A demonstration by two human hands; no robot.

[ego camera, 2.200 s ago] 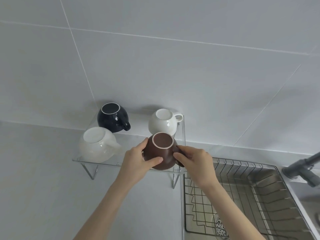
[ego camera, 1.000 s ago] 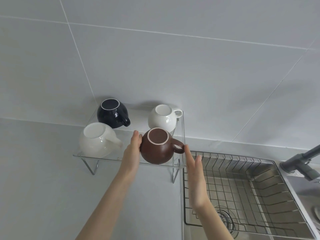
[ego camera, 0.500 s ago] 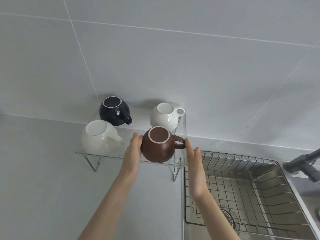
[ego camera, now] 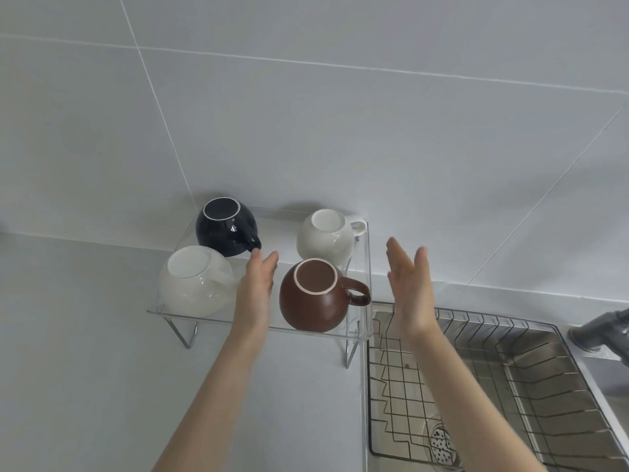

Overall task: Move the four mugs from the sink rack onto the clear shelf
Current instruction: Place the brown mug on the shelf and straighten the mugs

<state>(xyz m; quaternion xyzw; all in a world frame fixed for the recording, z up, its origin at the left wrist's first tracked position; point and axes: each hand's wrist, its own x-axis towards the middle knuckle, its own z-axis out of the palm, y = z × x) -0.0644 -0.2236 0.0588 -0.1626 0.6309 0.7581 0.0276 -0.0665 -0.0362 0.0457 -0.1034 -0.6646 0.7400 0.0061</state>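
Observation:
Several mugs stand upside down on the clear shelf (ego camera: 258,325): a brown mug (ego camera: 315,296) at front right with its handle pointing right, a white mug (ego camera: 325,241) behind it, a dark navy mug (ego camera: 224,226) at back left, and a pale glossy mug (ego camera: 194,281) at front left. My left hand (ego camera: 255,287) is flat and open between the pale mug and the brown mug, apart from both. My right hand (ego camera: 410,284) is open, to the right of the shelf, touching nothing.
The wire sink rack (ego camera: 476,386) sits in the steel sink at lower right, with a drain strainer (ego camera: 440,444) showing through it. A grey faucet (ego camera: 599,332) stands at the right edge. Grey tiled wall rises behind the shelf; grey countertop (ego camera: 85,369) spreads left.
Both hands have let go of the brown mug and spread away from it, the right hand moving right past the shelf's edge. The brown mug stays on the shelf.

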